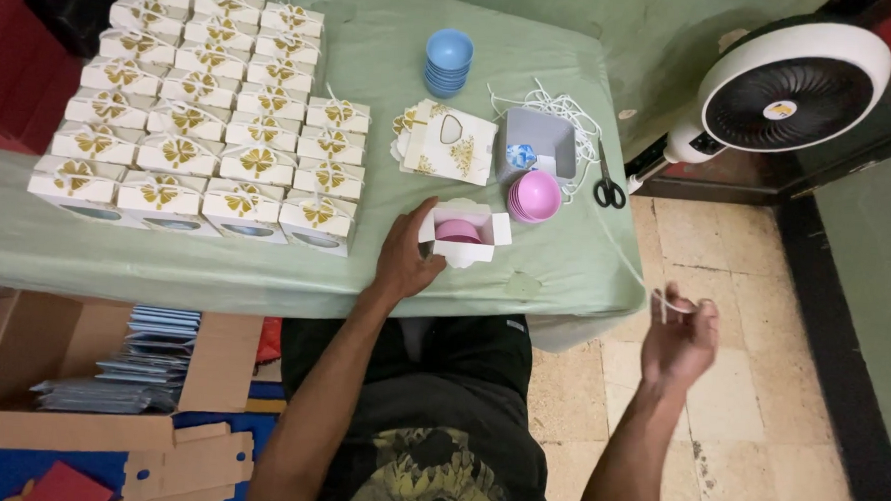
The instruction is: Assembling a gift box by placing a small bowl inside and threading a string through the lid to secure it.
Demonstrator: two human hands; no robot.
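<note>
The small white cardboard gift box with its flaps open (463, 233) sits near the front edge of the tabletop (385, 268), which is covered in a pale green cloth, and a pink plastic bowl (458, 231) lies inside it. My left hand (406, 256) rests against the box's left side, thumb and fingers curled loosely around that wall, steadying it. My right hand (679, 341) is out over the tiled floor, well apart from the box, fingers half curled and pinching a thin white string (626, 253) that runs up toward the tangle of string at the back.

Just behind the box is a short stack of pink bowls (535, 196), and beside them an open grey box (537, 142) with loose white string around it and black-handled scissors (608, 183) to its right. A few flat, unfolded white boxes with gold print (448, 142) lie left of the grey box, and a stack of blue bowls (448, 62) stands further back.

To the left, rows of closed white boxes topped with gold bows (201, 110) fill much of the tabletop. Judging by that, most of the batch looks finished, while this box is filled but not yet closed or tied, and bowls and flat boxes remain unused.
</note>
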